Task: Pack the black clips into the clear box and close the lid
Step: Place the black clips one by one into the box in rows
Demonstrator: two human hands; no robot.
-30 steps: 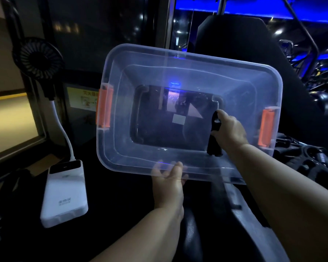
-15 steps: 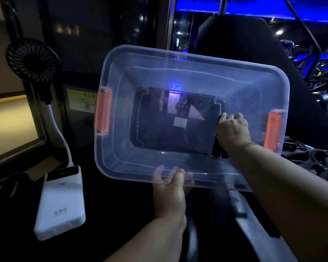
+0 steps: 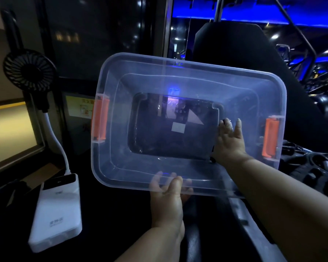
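Head view shows the clear box [image 3: 187,67] held up off the dark surface and tipped so its open mouth faces the person. It is gripped only at the near rim by the left hand [image 3: 167,203], whose fingers [image 3: 175,183] pinch that rim, thumb inside and the rest seen through the plastic beneath. The right hand [image 3: 229,146] reaches inside with its fingers [image 3: 239,127] straightened and released, pressing a black clip [image 3: 220,122] flat against the right edge of the box floor; only the clip's ends show past the hand. The main risk is the tilt: once that hand lifts away, the clip would probably slide down the steep floor and drop out over the near rim, or rattle into a corner. A one-handed pinch on a wide, slippery rim may also let the box twist or slip, more so as clips add weight. The orange latches [image 3: 100,120] hang free and no lid is in view, so closing has to wait.
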